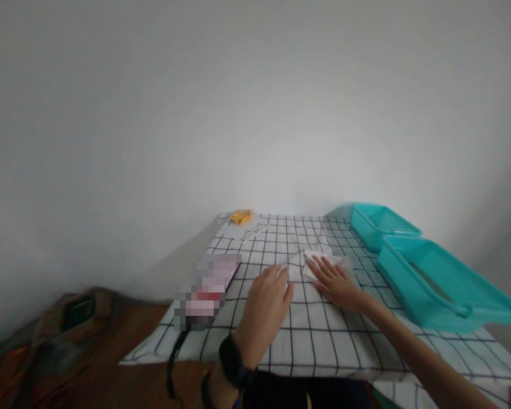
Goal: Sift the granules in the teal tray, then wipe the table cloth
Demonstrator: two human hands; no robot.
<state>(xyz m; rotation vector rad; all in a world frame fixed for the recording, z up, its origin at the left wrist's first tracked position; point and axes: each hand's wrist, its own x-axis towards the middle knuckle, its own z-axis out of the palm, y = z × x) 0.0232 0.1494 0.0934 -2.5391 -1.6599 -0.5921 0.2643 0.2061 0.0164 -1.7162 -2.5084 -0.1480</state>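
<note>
My right hand (335, 282) lies flat with fingers stretched out on a small white tissue or cloth (343, 263) in the middle of the checked tablecloth (306, 335). My left hand (264, 307) rests just left of it, fingers together and extended on the cloth, not holding anything. A black band sits on my left wrist (234, 359).
Two teal plastic trays (434, 284) stand along the right side of the table. A small orange object (241, 216) lies at the far edge by the white wall. A blurred-out pinkish item (208, 289) with a black strap lies at the left edge. Brown floor and a bag are at lower left.
</note>
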